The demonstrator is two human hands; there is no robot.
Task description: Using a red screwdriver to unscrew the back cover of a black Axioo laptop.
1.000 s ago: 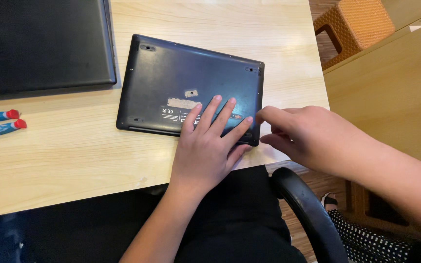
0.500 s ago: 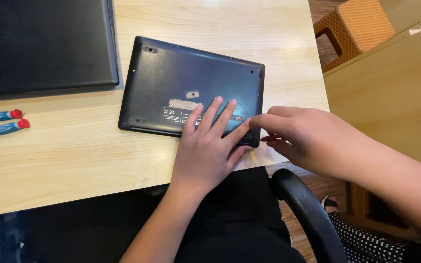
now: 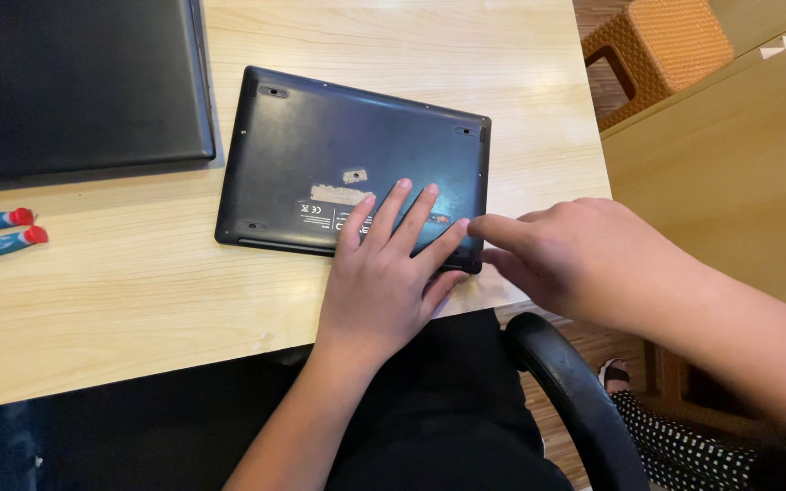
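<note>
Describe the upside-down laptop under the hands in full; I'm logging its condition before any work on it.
The laptop lies closed, bottom up, flat on the light wooden table, slightly skewed. Its dark matte base looks plastic, with rubber feet near the corners, small screws along the edges and a torn label patch at the middle. The left hand presses flat on its near right part; the right hand has a fingertip at its near right corner.
</note>
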